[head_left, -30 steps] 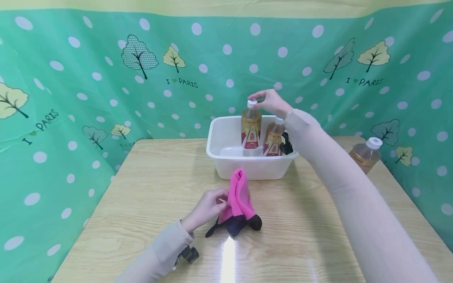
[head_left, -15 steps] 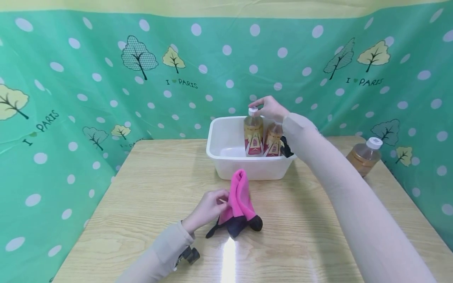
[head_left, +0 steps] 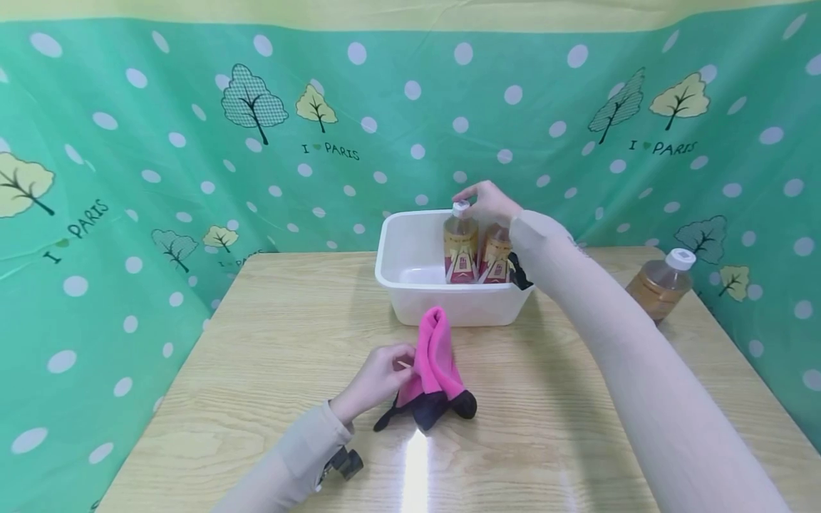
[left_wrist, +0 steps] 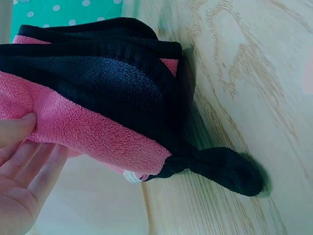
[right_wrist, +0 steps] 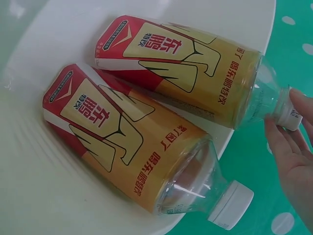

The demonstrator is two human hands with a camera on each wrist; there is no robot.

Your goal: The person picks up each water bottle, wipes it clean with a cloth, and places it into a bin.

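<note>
The bottle, near the middle of the head frame, sits lower than a second ago, so it stands beside the second bottle inside the white tub. Right hand pinches its cap; left hand, lower, holds pink cloth.

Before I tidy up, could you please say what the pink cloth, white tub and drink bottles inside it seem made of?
Pink cloth: probably terry or fleece fabric, matte, with fuzzy pile.
White tub: likely plastic, with smooth, faintly glossy walls.
Drink bottles: apparently clear plastic, shiny and transparent at the shoulders.
</note>
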